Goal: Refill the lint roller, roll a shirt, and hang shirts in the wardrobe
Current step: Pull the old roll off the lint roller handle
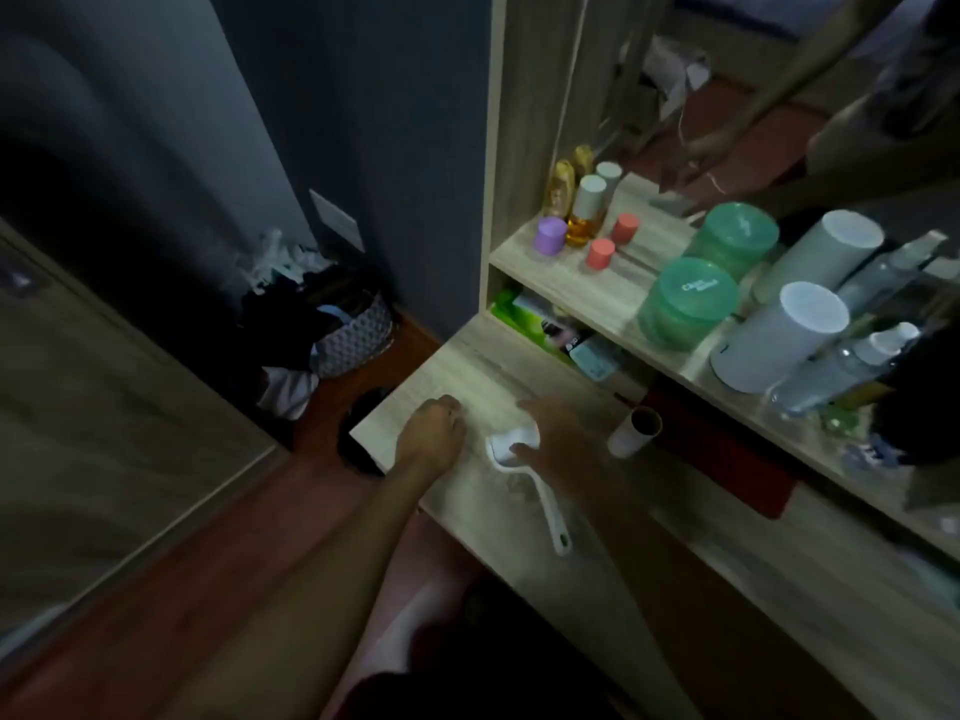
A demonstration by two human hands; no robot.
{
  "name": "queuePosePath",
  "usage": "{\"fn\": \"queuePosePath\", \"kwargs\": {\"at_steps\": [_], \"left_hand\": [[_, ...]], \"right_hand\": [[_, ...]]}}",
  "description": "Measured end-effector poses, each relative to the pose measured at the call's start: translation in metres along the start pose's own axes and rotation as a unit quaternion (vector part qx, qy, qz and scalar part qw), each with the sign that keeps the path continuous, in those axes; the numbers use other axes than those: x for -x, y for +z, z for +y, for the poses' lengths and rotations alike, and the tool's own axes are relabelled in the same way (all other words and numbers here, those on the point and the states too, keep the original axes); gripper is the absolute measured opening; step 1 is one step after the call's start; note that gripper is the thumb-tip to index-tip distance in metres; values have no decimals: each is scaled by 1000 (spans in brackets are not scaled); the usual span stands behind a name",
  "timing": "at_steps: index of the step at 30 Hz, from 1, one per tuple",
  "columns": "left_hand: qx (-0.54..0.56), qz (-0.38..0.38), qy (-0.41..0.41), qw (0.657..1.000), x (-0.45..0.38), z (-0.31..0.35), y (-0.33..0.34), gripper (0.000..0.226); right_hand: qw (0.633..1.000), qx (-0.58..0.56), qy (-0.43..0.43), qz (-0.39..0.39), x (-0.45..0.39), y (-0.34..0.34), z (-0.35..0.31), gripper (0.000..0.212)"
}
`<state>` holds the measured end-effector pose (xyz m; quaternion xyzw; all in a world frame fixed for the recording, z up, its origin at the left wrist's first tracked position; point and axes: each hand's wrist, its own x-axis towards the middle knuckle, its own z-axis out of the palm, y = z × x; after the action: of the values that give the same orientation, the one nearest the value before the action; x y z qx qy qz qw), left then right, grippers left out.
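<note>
A white lint roller (540,491) lies on the wooden dresser top (649,553), its handle pointing toward me. My right hand (558,433) rests over its head end, fingers curled on the white head. My left hand (434,431) sits just left of it on the wood with fingers curled under; whether it holds anything is hidden. A cardboard-cored roll (636,431) lies to the right of my right hand, its open end facing up.
A shelf (587,283) above holds bottles, two green tubs (688,301) and white cylinders (779,337), backed by a mirror. A laundry basket (345,330) full of clothes stands on the floor at left beside the blue wall. A red item (727,459) lies under the shelf.
</note>
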<state>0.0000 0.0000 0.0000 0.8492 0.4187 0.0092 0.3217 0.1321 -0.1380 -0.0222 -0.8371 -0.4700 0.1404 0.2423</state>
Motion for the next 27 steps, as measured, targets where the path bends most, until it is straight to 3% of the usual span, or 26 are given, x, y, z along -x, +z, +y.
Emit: {"fn": "queuePosePath", "kwargs": {"at_steps": [2, 5, 14, 20, 27], "left_hand": [[13, -14, -26, 999, -4, 3, 10, 34], [38, -51, -53, 997, -6, 2, 23, 37], [127, -110, -26, 985, -15, -12, 35, 31], [191, -112, -52, 974, -21, -7, 30, 29], [210, -169, -38, 962, -38, 8, 13, 36]], "right_hand": [[999, -3, 24, -48, -5, 0, 1, 57], [997, 57, 22, -43, -7, 3, 2, 48], [987, 36, -7, -158, -22, 11, 10, 48], [986, 45, -35, -154, -23, 12, 13, 65], [990, 34, -9, -135, -30, 11, 15, 45]]}}
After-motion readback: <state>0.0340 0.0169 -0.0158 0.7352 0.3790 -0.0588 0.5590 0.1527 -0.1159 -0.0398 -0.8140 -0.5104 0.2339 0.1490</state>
